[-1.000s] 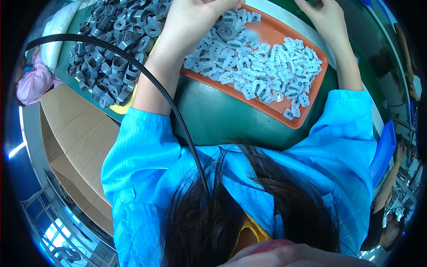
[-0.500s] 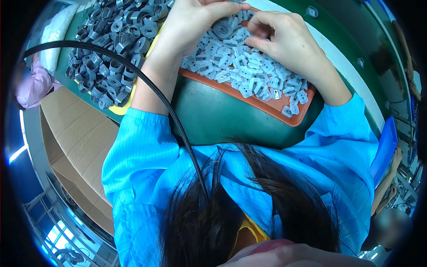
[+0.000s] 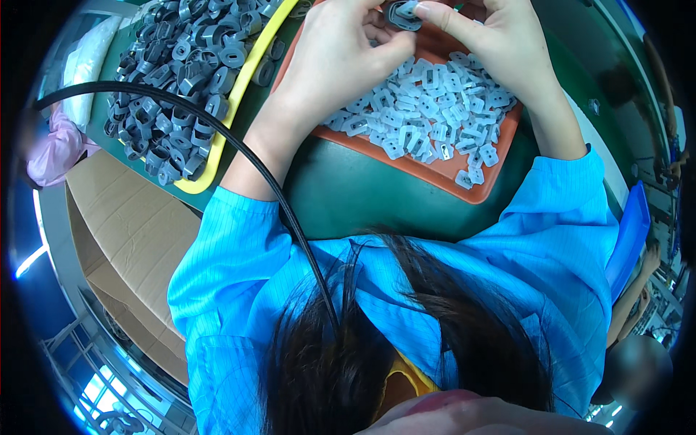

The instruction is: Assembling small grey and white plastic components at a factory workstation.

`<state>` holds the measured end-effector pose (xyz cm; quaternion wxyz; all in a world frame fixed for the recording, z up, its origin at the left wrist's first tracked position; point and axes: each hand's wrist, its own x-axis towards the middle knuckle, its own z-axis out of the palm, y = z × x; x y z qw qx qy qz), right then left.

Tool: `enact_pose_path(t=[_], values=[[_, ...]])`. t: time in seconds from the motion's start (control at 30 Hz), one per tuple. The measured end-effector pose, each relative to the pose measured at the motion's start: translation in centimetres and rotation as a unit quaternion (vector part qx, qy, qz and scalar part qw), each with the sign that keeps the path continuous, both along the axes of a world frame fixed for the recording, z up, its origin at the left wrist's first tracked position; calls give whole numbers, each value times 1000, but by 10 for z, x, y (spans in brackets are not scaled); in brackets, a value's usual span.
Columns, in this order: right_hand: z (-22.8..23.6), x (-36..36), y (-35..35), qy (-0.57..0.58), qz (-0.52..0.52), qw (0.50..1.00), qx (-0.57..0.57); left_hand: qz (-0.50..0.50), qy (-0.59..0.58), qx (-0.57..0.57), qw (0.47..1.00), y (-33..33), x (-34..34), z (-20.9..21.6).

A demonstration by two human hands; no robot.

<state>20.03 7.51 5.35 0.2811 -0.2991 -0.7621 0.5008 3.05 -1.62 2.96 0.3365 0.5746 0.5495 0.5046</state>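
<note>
Above the far part of an orange tray [image 3: 442,174], my two hands meet at a small dark grey plastic part [image 3: 401,17] with a rounded rim. My left hand [image 3: 341,61] grips it from the left, thumb and fingers bent around it. My right hand [image 3: 507,47] comes in from the right, its thumb tip pressed on a small pale piece [image 3: 411,9] at the part's top. Some right fingers lie beyond the picture's upper edge. Beneath the hands, many translucent white plastic pieces [image 3: 428,109] lie heaped in the tray.
A yellow-rimmed tray [image 3: 225,130] heaped with grey plastic parts [image 3: 181,80] stands at left on the green table [image 3: 341,188]. A black cable [image 3: 254,145] arcs across the view. An open cardboard box [image 3: 130,225] is at lower left. Other people show at both sides.
My right hand has left the white pieces and moved up to my left hand. The grey part is now between both hands. My left hand has shifted slightly right and nearer.
</note>
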Motion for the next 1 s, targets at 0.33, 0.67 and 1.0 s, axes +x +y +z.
enact_pose_path(t=[0.33, 0.67, 1.0], values=[[0, 5, 8, -51, 102, 907, 406, 54, 165, 50, 984, 4, 6, 3], [3, 13, 20, -83, 125, 935, 322, -4, 170, 3, 985, -1, 8, 11], [-6, 6, 11, -25, 39, 998, 40, -32, -96, -29, 994, 4, 6, -13]])
